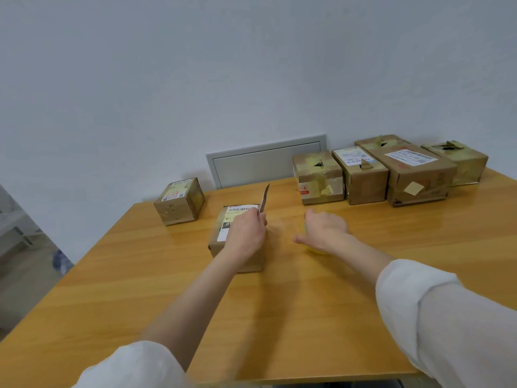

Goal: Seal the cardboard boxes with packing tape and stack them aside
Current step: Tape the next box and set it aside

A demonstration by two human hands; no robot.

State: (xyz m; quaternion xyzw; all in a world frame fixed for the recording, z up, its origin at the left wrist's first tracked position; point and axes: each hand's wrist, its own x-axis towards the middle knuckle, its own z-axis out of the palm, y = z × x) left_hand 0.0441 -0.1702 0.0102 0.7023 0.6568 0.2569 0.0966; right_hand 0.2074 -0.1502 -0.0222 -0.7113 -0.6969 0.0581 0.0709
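Observation:
A small cardboard box (pixel 240 264) with a barcode label sits on the wooden table (pixel 167 289) at centre. My left hand (pixel 246 233) rests on top of it and pinches one raised flap (pixel 264 198), which stands nearly upright at the box's right side. Just right of the box, my right hand (pixel 324 229) lies over a yellow roll of packing tape (pixel 312 249) on the table, fingers curled round it. Most of the roll is hidden under the hand, and the hand is blurred.
A small taped box (pixel 179 201) stands at the table's far left corner. Several boxes (pixel 363 177) with loose tape strips line the back right by the wall. A grey wall panel (pixel 265 161) sits behind the table. The floor drops away at left.

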